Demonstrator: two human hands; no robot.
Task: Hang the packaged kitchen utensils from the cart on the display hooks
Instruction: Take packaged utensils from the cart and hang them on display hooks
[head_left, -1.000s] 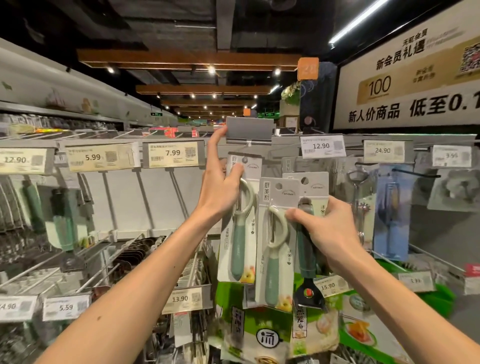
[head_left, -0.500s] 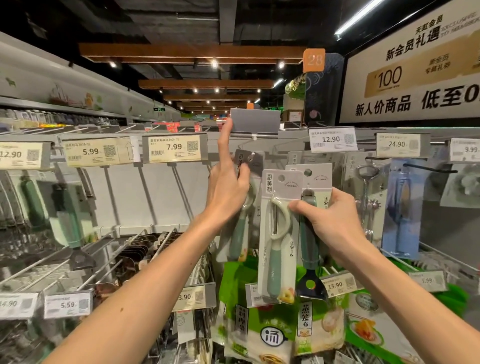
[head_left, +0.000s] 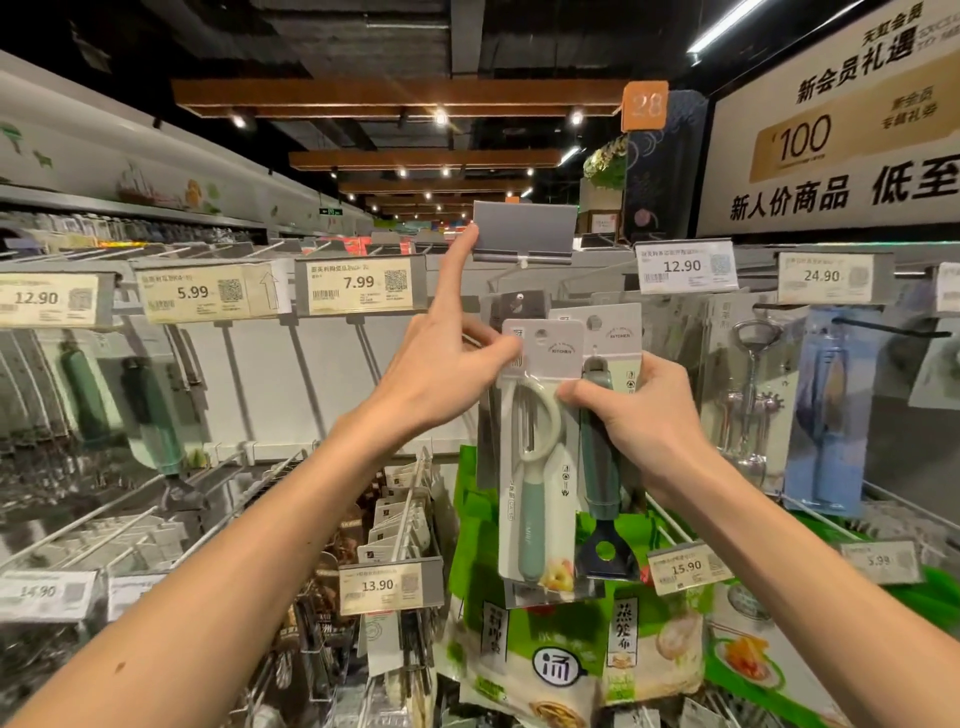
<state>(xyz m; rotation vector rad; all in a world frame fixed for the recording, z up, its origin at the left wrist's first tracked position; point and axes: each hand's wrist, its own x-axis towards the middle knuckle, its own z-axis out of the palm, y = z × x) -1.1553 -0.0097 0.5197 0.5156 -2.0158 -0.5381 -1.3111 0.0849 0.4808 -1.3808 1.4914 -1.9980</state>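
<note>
Hands raised before the hook display, both on stock.

Right hand (head_left: 644, 421): fingers curled, thumb in front, gripping two carded items together at mid-height. The front one is the peeler package (head_left: 537, 499), white and green peeler, card upright. Half hidden behind it is the scraper package (head_left: 602, 467), with a dark green handle and black head.

Left hand (head_left: 441, 379): index finger (head_left: 457, 275) straight, its tip touching the lower left corner of the blank grey label holder (head_left: 524, 231). Thumb and remaining fingers pinch the upper left corner of the peeler package.

The hang hole in the peeler card shows open, with no hook through it. A darker hung package (head_left: 519, 306) sits just behind, under the grey holder.

Surroundings: 7.99 price tag (head_left: 361, 283) to the left, 12.90 price tag (head_left: 683, 266) to the right, green bags (head_left: 545, 649) below.
</note>
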